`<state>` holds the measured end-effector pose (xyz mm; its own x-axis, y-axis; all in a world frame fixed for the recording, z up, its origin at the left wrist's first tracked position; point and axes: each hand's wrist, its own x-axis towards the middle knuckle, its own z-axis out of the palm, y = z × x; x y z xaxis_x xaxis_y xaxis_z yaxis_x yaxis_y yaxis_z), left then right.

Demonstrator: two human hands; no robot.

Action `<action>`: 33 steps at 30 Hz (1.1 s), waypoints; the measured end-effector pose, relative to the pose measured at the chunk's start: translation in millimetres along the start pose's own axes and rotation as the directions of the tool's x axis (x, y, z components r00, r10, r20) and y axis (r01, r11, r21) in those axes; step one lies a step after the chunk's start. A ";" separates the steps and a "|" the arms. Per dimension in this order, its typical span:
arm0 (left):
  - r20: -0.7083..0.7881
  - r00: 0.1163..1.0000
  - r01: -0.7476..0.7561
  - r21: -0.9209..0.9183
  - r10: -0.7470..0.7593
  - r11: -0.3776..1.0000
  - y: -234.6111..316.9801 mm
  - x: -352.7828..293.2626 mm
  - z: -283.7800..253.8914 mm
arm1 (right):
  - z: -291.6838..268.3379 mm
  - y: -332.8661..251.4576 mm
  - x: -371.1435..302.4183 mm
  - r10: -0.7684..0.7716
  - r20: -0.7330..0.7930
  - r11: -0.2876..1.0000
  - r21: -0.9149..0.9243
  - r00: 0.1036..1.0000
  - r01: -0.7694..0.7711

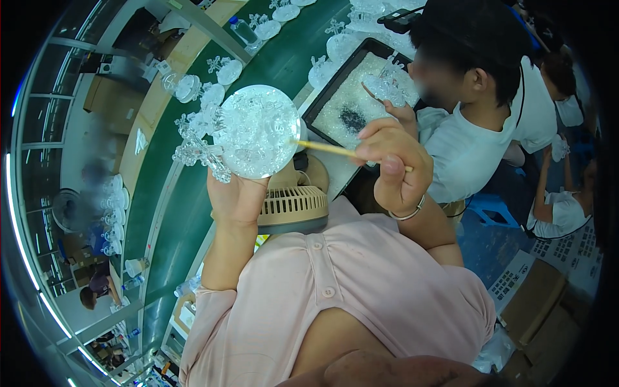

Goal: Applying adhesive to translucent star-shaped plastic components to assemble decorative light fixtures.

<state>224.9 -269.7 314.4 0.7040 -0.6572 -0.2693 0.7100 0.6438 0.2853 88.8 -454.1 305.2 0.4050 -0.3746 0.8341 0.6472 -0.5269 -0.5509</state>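
Observation:
My left hand supports a round white disc from below, its face tilted up toward me. Clear, glassy granules cover much of the disc. A clear branching ornament stands out from its left side; whether it is joined to the disc I cannot tell. Between the thumb and fingers of my right hand is a thin wooden stick. The stick points left, and its tip meets the right part of the disc's face. My left fingers are mostly hidden behind the disc.
A beige fan stands just below the disc. At the right, a co-worker holds a similar piece over a black tray of clear granules. Several such pieces and a blue-capped bottle stand along the green belt.

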 end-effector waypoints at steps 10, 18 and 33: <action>0.018 1.000 0.007 -0.040 -0.006 0.999 2.1 0.1 -3.9 | 4.6 0.9 0.5 0.010 0.063 0.994 -0.112 0.998 -0.003; 0.007 1.000 0.009 -0.088 -0.009 0.996 1.8 -1.7 -1.4 | 7.6 -0.6 -1.8 -0.065 0.121 0.990 -0.116 0.990 0.079; 0.001 1.000 -0.007 -0.077 0.007 0.997 0.3 -5.5 -1.5 | 6.4 -2.5 -1.8 -0.096 0.033 0.992 -0.081 0.995 0.099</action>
<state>221.3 -265.3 314.7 0.7091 -0.6528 -0.2665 0.7040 0.6769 0.2151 90.5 -447.3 305.3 0.3619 -0.2966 0.8838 0.6298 -0.6212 -0.4664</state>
